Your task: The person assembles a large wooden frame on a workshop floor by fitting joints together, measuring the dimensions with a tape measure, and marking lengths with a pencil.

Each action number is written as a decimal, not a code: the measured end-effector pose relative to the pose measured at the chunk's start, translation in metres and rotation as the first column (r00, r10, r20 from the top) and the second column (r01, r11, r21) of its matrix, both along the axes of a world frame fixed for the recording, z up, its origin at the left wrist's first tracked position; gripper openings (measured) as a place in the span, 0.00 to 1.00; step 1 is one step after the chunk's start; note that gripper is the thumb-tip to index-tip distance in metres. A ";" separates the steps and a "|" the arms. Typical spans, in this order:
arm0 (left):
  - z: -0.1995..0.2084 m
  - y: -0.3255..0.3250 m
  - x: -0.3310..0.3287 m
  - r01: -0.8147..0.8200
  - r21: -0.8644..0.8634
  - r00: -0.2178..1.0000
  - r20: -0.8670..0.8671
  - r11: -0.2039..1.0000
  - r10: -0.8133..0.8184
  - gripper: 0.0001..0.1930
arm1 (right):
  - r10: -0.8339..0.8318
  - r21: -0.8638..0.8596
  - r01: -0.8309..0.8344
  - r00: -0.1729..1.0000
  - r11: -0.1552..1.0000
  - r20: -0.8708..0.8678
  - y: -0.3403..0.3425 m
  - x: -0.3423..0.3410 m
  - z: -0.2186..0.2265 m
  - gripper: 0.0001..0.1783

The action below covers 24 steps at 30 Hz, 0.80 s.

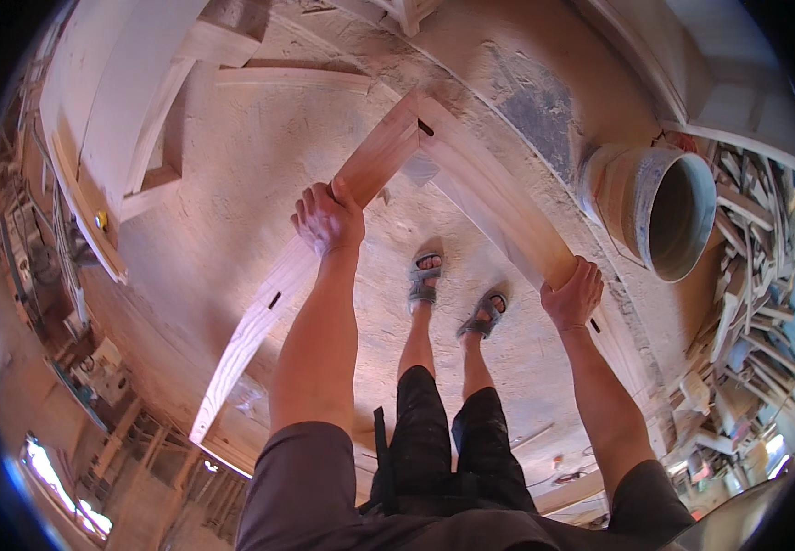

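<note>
Pinkish-brown wood forms the angled frame (498, 202) that the person holds out in front, its 2 long boards meeting at a corner that points away from the body. The left hand (330, 219) is clamped around the left board (375, 151), with the fingers folded over its outer edge. The right hand (574, 292) is clamped likewise on the right board (531, 234), farther from the corner than the left hand. Both boards run on past the hands, back toward the person, and the left board's near end reaches well down beside the left forearm.

3 short dark slots show in the wood: 1 close to the corner, 1 in the left board below the left hand, and 1 just beside the right wrist. Whether the corner touches the dusty floor (223, 174) cannot be told from this angle.

Between the boards, the person's feet stand on the floor in 2 grey sandals (424, 275). To the right of the frame is a round drum (618, 197) with its mouth open, near a heap of wood offcuts (755, 257). Off to the left is a large pale panel (104, 101); beyond the frame's corner, a slim curved strip (292, 79) lies on the floor.
</note>
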<state>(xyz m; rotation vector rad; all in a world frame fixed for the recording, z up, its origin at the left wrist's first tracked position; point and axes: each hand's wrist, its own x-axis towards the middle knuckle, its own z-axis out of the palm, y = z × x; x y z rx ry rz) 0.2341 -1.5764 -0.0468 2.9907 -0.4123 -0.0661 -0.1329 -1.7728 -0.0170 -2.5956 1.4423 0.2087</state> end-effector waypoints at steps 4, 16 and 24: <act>0.001 0.002 0.000 0.017 -0.031 1.000 0.025 0.999 -0.016 0.20 | 0.013 -0.021 -0.013 1.000 1.000 0.003 0.003 0.002 0.000 0.36; 0.000 0.003 -0.001 0.035 -0.061 0.996 0.082 0.997 -0.030 0.18 | 0.034 -0.072 -0.033 0.999 0.997 0.016 0.002 0.000 -0.005 0.36; 0.000 0.003 0.000 0.036 -0.050 0.996 0.085 0.998 -0.031 0.17 | 0.057 -0.098 -0.053 0.998 0.994 0.039 0.003 -0.001 -0.007 0.36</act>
